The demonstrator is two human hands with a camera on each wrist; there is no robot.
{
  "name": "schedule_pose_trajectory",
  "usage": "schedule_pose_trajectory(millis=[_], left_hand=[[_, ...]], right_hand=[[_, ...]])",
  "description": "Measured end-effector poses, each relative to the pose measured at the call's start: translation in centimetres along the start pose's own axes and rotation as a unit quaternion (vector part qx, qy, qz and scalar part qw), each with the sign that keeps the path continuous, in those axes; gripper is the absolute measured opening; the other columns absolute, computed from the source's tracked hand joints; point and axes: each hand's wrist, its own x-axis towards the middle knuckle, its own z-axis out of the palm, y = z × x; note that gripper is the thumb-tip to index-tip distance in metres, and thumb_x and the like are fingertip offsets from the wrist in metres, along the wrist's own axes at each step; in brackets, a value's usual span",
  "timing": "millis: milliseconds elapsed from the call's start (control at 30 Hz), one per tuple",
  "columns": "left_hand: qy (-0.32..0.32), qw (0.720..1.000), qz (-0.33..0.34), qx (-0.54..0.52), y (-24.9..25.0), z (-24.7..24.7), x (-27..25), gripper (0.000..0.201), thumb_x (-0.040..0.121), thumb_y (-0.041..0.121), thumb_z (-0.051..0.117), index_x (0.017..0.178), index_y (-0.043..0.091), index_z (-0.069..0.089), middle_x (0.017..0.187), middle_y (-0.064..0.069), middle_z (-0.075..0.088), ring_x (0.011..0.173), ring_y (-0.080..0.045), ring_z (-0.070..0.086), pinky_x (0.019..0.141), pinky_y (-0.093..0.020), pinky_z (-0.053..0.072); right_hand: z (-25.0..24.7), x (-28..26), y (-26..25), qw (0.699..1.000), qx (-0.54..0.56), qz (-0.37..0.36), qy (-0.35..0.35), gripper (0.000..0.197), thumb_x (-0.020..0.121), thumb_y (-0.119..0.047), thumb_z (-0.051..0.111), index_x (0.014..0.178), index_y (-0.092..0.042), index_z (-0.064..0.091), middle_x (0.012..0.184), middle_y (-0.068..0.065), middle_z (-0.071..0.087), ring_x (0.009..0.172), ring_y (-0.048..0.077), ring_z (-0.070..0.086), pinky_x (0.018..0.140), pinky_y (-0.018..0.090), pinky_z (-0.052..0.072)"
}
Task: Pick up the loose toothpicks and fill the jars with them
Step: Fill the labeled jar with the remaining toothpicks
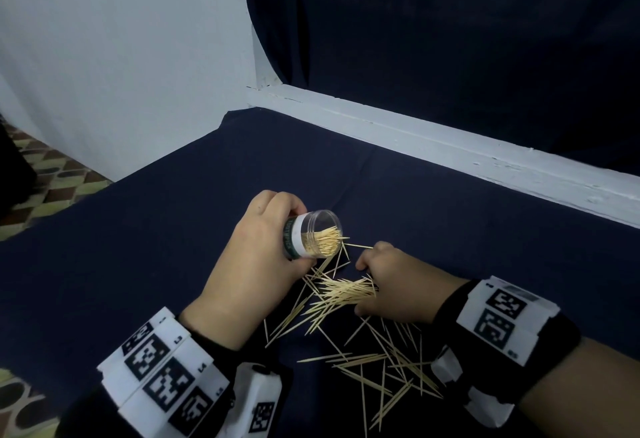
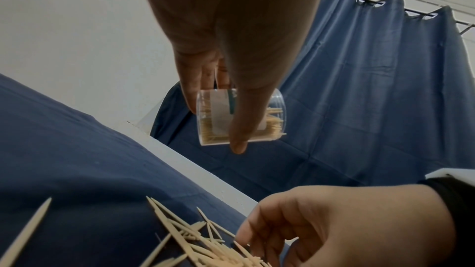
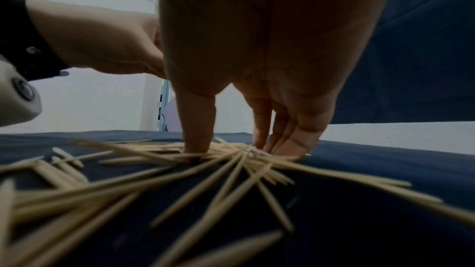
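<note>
My left hand [image 1: 292,238] grips a clear plastic jar [image 1: 317,235] with a green-and-white label. It holds the jar tilted above the cloth, mouth toward the right, and the jar is partly filled with toothpicks. In the left wrist view the thumb crosses the jar [image 2: 272,121]. Just below the jar's mouth, my right hand [image 1: 374,285] is down on the cloth. Its thumb [image 3: 196,129] and curled fingers close around a bunch of toothpicks [image 1: 346,292]. More loose toothpicks [image 1: 381,365] lie scattered toward me, also visible as loose toothpicks [image 3: 231,180] under the right palm.
A dark blue cloth [image 1: 138,247] covers the table. A white ledge [image 1: 450,146] runs along the far side, with a blue curtain [image 1: 450,39] behind it. A white wall [image 1: 121,56] stands at the left, and patterned floor [image 1: 52,174] shows past the table's left edge.
</note>
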Motion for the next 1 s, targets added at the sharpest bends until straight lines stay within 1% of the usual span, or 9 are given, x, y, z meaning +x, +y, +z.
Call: schedule_pose_trajectory(millis=[133,300,500,600,667,733,833,900,1000], left_hand=[[-0.006,1.0,0.002,-0.003,0.2,0.1,0.0,0.045,0.064,0.02,0.084,0.094,0.028,0.051,0.096,0.015,0.046,0.096,0.008,0.043,0.071,0.0,0.035],[-0.01,1.0,-0.003,-0.009,0.4,0.0,-0.1,0.044,0.064,0.019,0.084,0.094,0.028,0.052,0.096,0.014,0.046,0.096,0.008,0.043,0.072,-0.001,0.036],[-0.014,1.0,-0.007,-0.007,0.4,0.1,-0.1,0.043,0.065,0.019,0.083,0.093,0.028,0.052,0.096,0.015,0.046,0.096,0.008,0.044,0.071,-0.003,0.037],[-0.021,1.0,-0.01,0.001,0.4,0.1,-0.1,0.043,0.065,0.02,0.083,0.094,0.029,0.052,0.097,0.015,0.045,0.097,0.008,0.043,0.071,-0.003,0.038],[-0.024,1.0,-0.013,0.003,0.4,0.1,-0.1,0.043,0.065,0.021,0.083,0.093,0.029,0.052,0.097,0.015,0.045,0.096,0.008,0.043,0.071,-0.003,0.038],[-0.03,0.999,-0.017,0.008,0.4,0.1,0.0,0.043,0.066,0.022,0.084,0.093,0.029,0.051,0.096,0.015,0.045,0.096,0.009,0.042,0.071,-0.004,0.039],[-0.037,0.999,-0.029,0.02,0.4,0.2,0.1,0.043,0.066,0.023,0.083,0.094,0.029,0.051,0.096,0.015,0.044,0.091,0.005,0.045,0.067,-0.007,0.041],[-0.045,0.998,-0.036,0.034,0.5,0.3,0.2,0.043,0.067,0.022,0.083,0.094,0.029,0.05,0.095,0.015,0.043,0.085,0.003,0.047,0.063,-0.009,0.041],[-0.056,0.997,-0.038,0.043,0.5,0.4,0.3,0.041,0.067,0.022,0.081,0.093,0.029,0.05,0.095,0.014,0.044,0.083,0.004,0.046,0.065,-0.007,0.04]], right_hand=[[-0.1,0.3,-0.2,0.999,0.0,-0.046,0.01,0.041,0.087,-0.034,0.065,0.124,-0.022,0.051,0.122,-0.004,0.044,0.101,0.008,0.043,0.089,0.023,0.04],[0.5,0.2,-0.5,0.995,-0.07,-0.077,-0.01,0.022,0.095,-0.022,0.048,0.115,-0.013,0.049,0.118,0.005,0.047,0.11,0.021,0.048,0.091,0.033,0.042],[1.7,-0.1,-1.5,0.989,-0.136,-0.053,0.0,0.031,0.093,0.003,0.029,0.119,-0.006,0.043,0.123,0.013,0.041,0.114,0.026,0.044,0.092,0.037,0.039],[1.0,-0.2,-1.2,0.994,-0.104,-0.033,-0.014,0.021,0.093,0.003,0.031,0.105,-0.011,0.041,0.116,0.009,0.043,0.111,0.024,0.044,0.081,0.032,0.038],[0.0,-0.5,-0.6,0.997,-0.062,-0.025,-0.024,0.012,0.095,-0.001,0.037,0.093,-0.013,0.039,0.092,0.003,0.039,0.095,0.021,0.043,0.069,0.028,0.036],[-0.9,-0.7,0.2,1.0,-0.024,-0.017,-0.004,0.007,0.097,-0.008,0.04,0.093,-0.014,0.038,0.077,-0.002,0.031,0.083,0.02,0.042,0.07,0.031,0.037],[-2.5,-1.4,1.2,0.999,0.022,0.028,0.034,0.023,0.1,-0.018,0.037,0.079,-0.019,0.029,0.078,-0.003,0.032,0.066,0.014,0.039,0.061,0.028,0.034],[-3.6,-2.3,1.2,0.997,0.034,0.012,0.069,0.022,0.1,-0.02,0.038,0.08,-0.019,0.03,0.079,-0.004,0.035,0.063,0.011,0.038,0.055,0.022,0.031],[-4.4,-3.3,0.0,0.998,0.018,-0.027,0.061,0.016,0.1,-0.017,0.037,0.085,-0.016,0.032,0.077,-0.004,0.033,0.067,0.015,0.041,0.06,0.025,0.034]])
